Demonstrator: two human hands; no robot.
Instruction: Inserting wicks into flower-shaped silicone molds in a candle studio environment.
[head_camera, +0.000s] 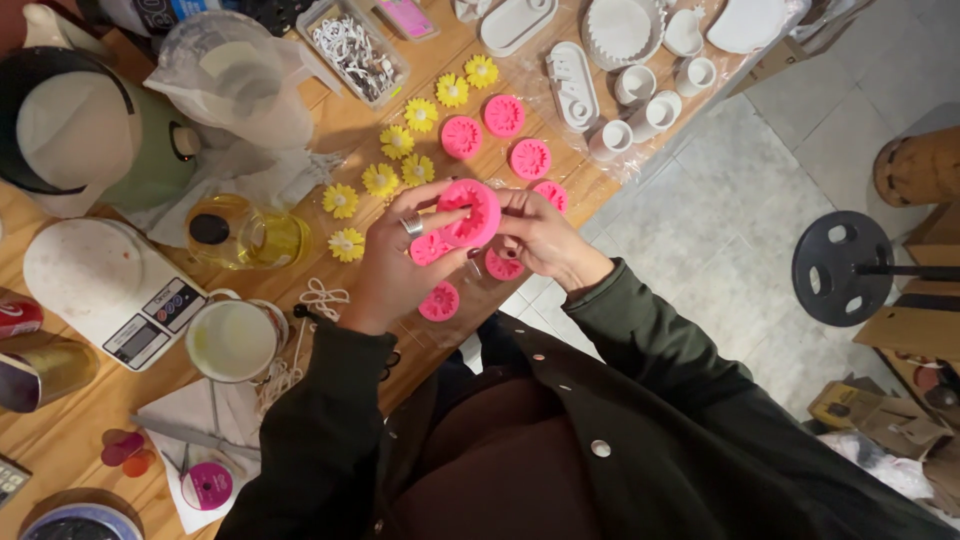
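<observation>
Wooden table (60, 440), landmark for all else, crowded edge to edge. Beside it, right: grey tiled floor (700, 220), with a black weight plate (840, 268) farther right. On the table, left: white kitchen scale (105, 285). Near its middle: yellow daisy shapes (397, 142). Above its near edge: pink round mould (472, 212), clamped between left hand (395, 265) and right hand (540, 235), fingers curled tight on the rim.

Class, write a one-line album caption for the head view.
Both hands hold a pink flower mould beside yellow daisies.
</observation>
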